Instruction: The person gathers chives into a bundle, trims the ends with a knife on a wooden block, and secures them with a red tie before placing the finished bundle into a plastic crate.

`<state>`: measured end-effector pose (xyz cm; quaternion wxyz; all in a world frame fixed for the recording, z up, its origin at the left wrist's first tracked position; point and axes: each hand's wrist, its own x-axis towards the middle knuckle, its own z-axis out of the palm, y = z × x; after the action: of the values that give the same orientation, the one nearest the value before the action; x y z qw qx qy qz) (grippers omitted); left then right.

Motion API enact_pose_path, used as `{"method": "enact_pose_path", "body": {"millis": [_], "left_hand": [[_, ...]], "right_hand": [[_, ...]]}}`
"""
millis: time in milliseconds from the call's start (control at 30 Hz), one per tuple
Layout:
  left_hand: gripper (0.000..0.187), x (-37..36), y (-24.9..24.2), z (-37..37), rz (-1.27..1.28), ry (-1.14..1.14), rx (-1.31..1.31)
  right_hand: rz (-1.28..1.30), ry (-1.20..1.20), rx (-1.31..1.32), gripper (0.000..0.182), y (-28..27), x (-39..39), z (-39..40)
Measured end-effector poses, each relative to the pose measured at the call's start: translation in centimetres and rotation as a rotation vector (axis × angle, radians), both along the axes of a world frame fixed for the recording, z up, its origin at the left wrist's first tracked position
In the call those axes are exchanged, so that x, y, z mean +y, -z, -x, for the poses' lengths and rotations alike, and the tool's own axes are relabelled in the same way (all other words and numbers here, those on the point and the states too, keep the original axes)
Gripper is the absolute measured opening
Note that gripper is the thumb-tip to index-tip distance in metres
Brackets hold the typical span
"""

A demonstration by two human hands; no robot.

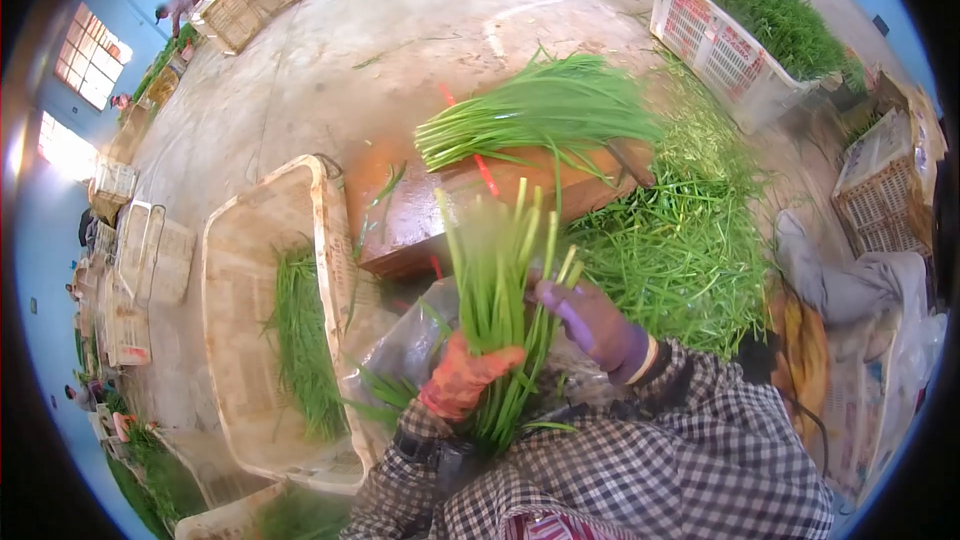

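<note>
My left hand (468, 378), in a red-orange glove, is wrapped round the lower part of a bunch of garlic chives (500, 295), whose pale stalk ends point up. My right hand (595, 325), in a purple glove, is closed at the bunch's right side, with thumb and fingers pinching a few stalks; its fingertips are partly hidden. In front, a larger bundle of garlic chives (535, 110) lies across a wooden board (420, 215). A red tie (484, 175) shows at the bundle's stalk end.
At left stands a big plastic crate (335, 270) with some greens inside. Loose leaves (670, 250) are heaped right of the board. A full white crate (710, 45) is at back right. Several crates (150, 250) and people (178, 8) line the left wall.
</note>
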<state>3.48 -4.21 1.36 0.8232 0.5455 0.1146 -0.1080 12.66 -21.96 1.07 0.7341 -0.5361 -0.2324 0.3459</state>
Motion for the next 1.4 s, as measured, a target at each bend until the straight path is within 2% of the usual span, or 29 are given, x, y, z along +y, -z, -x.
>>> {"method": "enact_pose_path", "body": {"millis": [33,67,167,200,300,333,433,500,567,600,667,767,833,867,933,1000,1067,1100,1133,1167,1233,1333,1400], "left_hand": [[0.050,0.2,-0.2,0.2,0.022,-0.031,0.044],[0.053,0.4,-0.5,0.3,-0.018,-0.049,0.030],[0.055,1.1,-0.4,1.0,0.250,-0.037,0.051],[0.057,1.3,-0.4,1.0,0.275,0.001,0.003],[0.057,1.0,-0.1,1.1,0.278,-0.007,0.116],[0.057,0.9,-0.1,1.0,0.188,-0.019,0.090],[0.055,0.7,-0.2,0.5,-0.036,-0.025,0.070],[0.053,0.7,-0.5,0.3,-0.120,0.019,0.141],[0.051,0.6,0.4,0.4,-0.043,-0.009,-0.008],[0.051,0.4,1.0,0.5,-0.005,-0.021,-0.084],[0.051,-0.1,2.1,0.7,-0.034,-0.018,-0.054],[0.050,-0.9,2.1,0.3,-0.010,0.052,-0.028],[0.049,-1.0,1.2,0.0,0.055,0.111,0.009],[0.048,-0.8,0.3,-0.1,0.101,0.134,0.037],[0.047,-0.7,0.1,-0.1,0.100,0.150,0.051],[0.045,-0.5,0.7,0.0,0.004,0.140,0.028],[0.044,-0.1,-0.5,0.1,-0.059,0.092,0.091],[0.044,0.0,-0.9,0.2,-0.088,0.069,0.125],[0.042,0.2,-0.5,0.2,-0.045,0.041,0.086],[0.043,0.1,-0.1,0.0,-0.123,0.048,0.035],[0.043,-0.2,0.6,-0.7,-0.280,0.071,-0.075],[0.044,-0.6,1.5,-0.8,-0.118,0.087,-0.145],[0.045,-1.3,0.4,-0.9,0.022,0.071,-0.152]], "right_hand": [[-0.094,0.051,0.115,0.048,0.6,0.5,-0.1],[-0.266,0.083,0.338,0.052,1.4,1.1,0.0],[-0.411,0.305,0.458,0.052,2.9,0.9,-0.6],[-0.468,0.238,0.454,0.050,2.9,0.5,-1.1],[-0.275,-0.027,0.192,0.048,1.3,0.2,-1.8],[-0.061,0.005,-0.072,0.045,0.7,0.0,-1.9],[-0.111,0.079,0.128,0.040,1.3,0.9,-0.6],[-0.356,0.078,0.181,0.032,-1.1,1.5,-0.2],[-0.460,0.050,0.528,0.030,-0.7,2.0,-0.2],[-0.438,0.066,0.477,0.032,-0.4,2.0,-0.3],[-0.393,0.101,0.373,0.037,0.0,2.0,-0.5],[-0.019,0.340,-0.173,0.037,0.8,1.8,-0.4],[0.176,0.297,-0.766,0.035,2.0,0.9,-2.1],[0.165,0.260,-0.572,0.034,1.4,1.0,-2.2],[0.193,0.232,0.111,0.034,4.7,1.8,-4.1],[0.262,0.623,-0.724,0.035,6.2,0.2,-6.7],[0.158,0.721,-0.787,0.038,4.6,-0.7,-7.9],[0.044,0.624,-0.427,0.040,1.2,-1.4,-7.4],[0.052,0.512,-0.229,0.041,-1.3,-1.8,-6.5],[0.073,0.417,-0.029,0.042,-3.8,-2.2,-5.6],[0.336,0.219,0.047,0.041,-6.5,-1.0,-2.6],[0.504,0.078,-0.122,0.036,-6.4,0.7,-1.7],[0.462,-0.024,0.109,0.032,-5.0,0.9,-1.7]]}}
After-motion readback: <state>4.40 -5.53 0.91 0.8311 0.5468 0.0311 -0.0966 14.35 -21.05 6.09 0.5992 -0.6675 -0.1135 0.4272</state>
